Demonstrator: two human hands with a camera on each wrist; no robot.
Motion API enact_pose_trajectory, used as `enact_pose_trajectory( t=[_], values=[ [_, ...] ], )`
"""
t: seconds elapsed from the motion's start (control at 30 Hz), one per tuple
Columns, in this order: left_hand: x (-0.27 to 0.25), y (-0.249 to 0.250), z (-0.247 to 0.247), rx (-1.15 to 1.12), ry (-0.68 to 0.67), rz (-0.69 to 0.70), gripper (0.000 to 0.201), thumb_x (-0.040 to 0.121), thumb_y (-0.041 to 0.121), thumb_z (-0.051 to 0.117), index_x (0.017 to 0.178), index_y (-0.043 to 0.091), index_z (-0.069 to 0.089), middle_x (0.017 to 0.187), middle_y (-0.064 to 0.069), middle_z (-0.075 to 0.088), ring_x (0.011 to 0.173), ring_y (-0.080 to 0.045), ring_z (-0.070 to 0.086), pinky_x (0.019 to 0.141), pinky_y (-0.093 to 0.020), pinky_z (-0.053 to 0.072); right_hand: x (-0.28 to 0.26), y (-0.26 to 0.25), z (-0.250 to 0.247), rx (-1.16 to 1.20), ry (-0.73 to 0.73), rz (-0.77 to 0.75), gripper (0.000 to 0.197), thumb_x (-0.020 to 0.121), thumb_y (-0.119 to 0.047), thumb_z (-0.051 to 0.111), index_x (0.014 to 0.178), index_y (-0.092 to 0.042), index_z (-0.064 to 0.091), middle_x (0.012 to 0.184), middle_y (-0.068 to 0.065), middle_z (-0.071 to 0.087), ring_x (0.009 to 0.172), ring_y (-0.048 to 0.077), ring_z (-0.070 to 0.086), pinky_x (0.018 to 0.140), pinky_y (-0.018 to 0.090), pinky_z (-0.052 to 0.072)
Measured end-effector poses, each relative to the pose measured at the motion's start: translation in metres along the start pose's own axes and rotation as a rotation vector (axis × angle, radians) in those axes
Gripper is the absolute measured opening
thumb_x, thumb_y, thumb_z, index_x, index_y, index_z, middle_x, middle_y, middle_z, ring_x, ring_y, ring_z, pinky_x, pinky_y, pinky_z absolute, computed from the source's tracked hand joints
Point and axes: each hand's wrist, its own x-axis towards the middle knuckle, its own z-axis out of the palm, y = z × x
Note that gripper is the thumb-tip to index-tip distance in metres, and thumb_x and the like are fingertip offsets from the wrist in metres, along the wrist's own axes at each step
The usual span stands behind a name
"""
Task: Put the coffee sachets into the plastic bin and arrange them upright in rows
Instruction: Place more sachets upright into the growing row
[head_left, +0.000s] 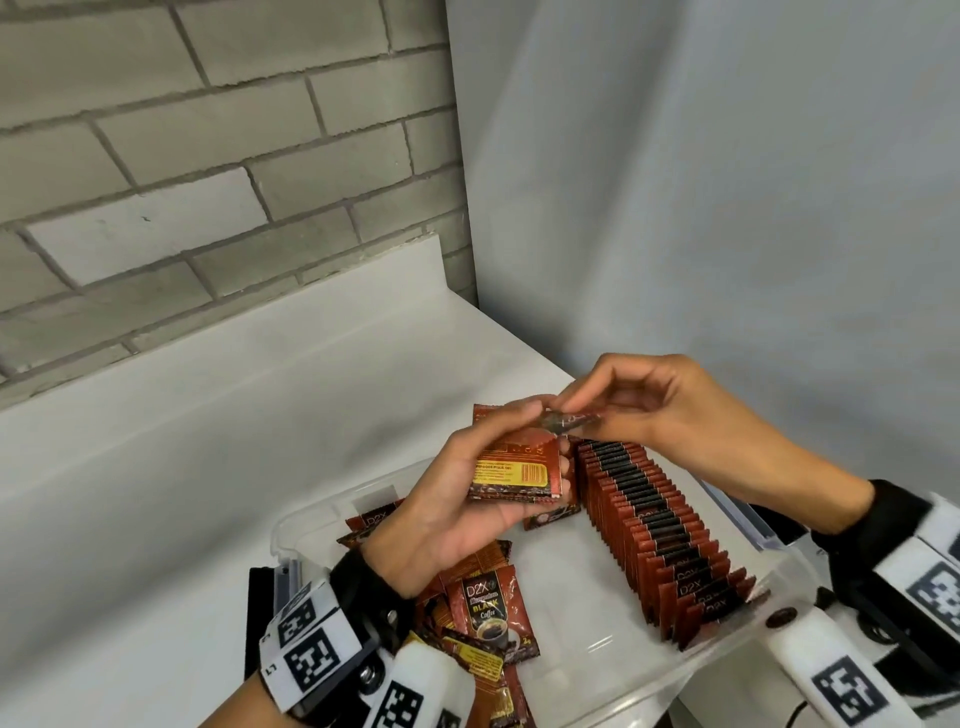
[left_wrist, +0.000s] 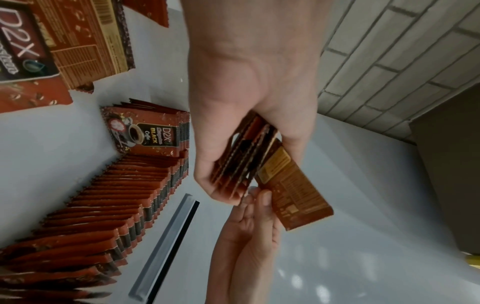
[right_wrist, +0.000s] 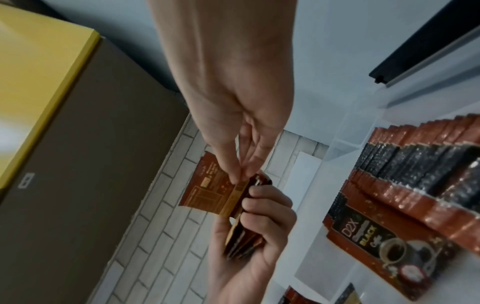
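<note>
Grey brick wall and white counter (head_left: 218, 415) back the clear plastic bin (head_left: 727, 660), where one upright row of red-brown coffee sachets (head_left: 660, 530) stands just below the hands. Left hand (head_left: 467, 499) curls round a small sachet stack (head_left: 511, 470); right hand (head_left: 660, 410) pinches its top sachet (head_left: 569, 420). Squaring the edges first should let them stand evenly

My right hand (right_wrist: 233, 115) pinches one sachet (right_wrist: 207, 191) at the top of the bundle (right_wrist: 244, 240) my left hand (right_wrist: 254, 236) grips; upright sachet row (right_wrist: 415, 174) at three o'clock.
</note>
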Motion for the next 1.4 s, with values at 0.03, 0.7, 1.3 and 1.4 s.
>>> enact_pose_trajectory(
  t=[0.03,0.7,1.3,1.4],
  values=[
    [0.001,0.0,-0.001,-0.015,0.008,-0.003,0.043,0.057,0.017,0.087,0.097,0.01,0.072,0.085,-0.015,0.064,0.067,-0.023,0.062,0.061,-0.033,0.053,0.0,0.001,0.0,-0.017,-0.012,0.003,0.015,0.072,-0.003,0.071,0.087,-0.004,0.069,0.096,0.004,0.074,0.094,0.018,0.07,0.083,0.02,0.054],
    [0.002,0.002,0.0,-0.081,0.11,0.332,0.042,0.075,-0.003,0.066,0.112,0.018,0.061,0.103,-0.013,0.068,0.092,-0.025,0.068,0.078,-0.033,0.057,-0.01,0.015,0.018,0.307,0.059,0.356,0.022,0.069,-0.013,0.074,0.086,-0.004,0.066,0.078,0.015,0.07,0.069,0.018,0.067,0.068,0.022,0.058],
    [-0.002,0.012,-0.006,-0.147,0.425,0.466,0.016,0.072,0.007,0.068,0.087,0.014,0.066,0.078,-0.004,0.067,0.075,-0.014,0.065,0.077,-0.029,0.049,0.018,-0.004,-0.025,-0.455,-0.173,0.31,0.008,0.078,-0.02,0.075,0.086,-0.02,0.077,0.066,-0.005,0.071,0.055,0.0,0.056,0.057,0.014,0.045],
    [-0.001,0.011,-0.004,-0.128,0.461,0.439,0.01,0.081,0.005,0.064,0.086,0.013,0.065,0.078,-0.004,0.066,0.076,-0.014,0.063,0.076,-0.028,0.049,0.028,0.001,-0.012,-0.732,-0.268,0.207,0.011,0.078,-0.023,0.077,0.089,-0.025,0.077,0.075,-0.006,0.074,0.064,0.0,0.064,0.066,0.011,0.049]
  ],
)
